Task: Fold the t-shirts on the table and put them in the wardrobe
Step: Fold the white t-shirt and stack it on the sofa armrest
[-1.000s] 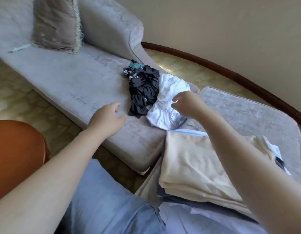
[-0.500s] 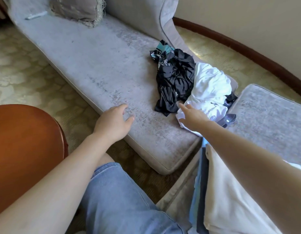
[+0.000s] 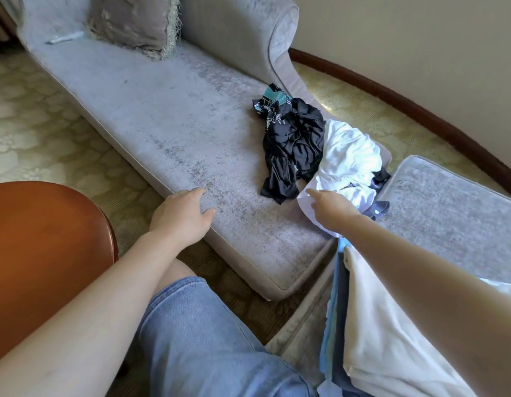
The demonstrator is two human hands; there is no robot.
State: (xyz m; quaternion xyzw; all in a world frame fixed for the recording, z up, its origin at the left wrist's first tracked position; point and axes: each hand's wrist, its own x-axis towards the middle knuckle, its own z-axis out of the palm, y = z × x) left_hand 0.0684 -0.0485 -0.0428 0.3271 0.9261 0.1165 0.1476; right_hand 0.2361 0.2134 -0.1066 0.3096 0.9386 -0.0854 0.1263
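Note:
A crumpled white t-shirt (image 3: pixel 349 159) lies on the grey sofa seat (image 3: pixel 168 130), with a crumpled black garment (image 3: pixel 294 144) beside it on the left. My right hand (image 3: pixel 333 209) rests at the white shirt's near edge, forefinger stretched out; whether it grips the cloth I cannot tell. My left hand (image 3: pixel 184 216) hovers over the seat's front edge, fingers apart and holding nothing. A stack of folded clothes, cream on top (image 3: pixel 374 325), sits at the lower right under my right forearm.
A grey cushion (image 3: pixel 134 21) and a small white object (image 3: pixel 63 39) lie at the sofa's far end. A second grey seat (image 3: pixel 449 213) stands to the right. A round wooden table (image 3: pixel 39 247) is at my left. My denim-clad knee (image 3: pixel 197 339) is below.
The view has shifted left and the sofa fills more of it. My right hand came down from the top of the white shirt to its near edge. The left hand moved little.

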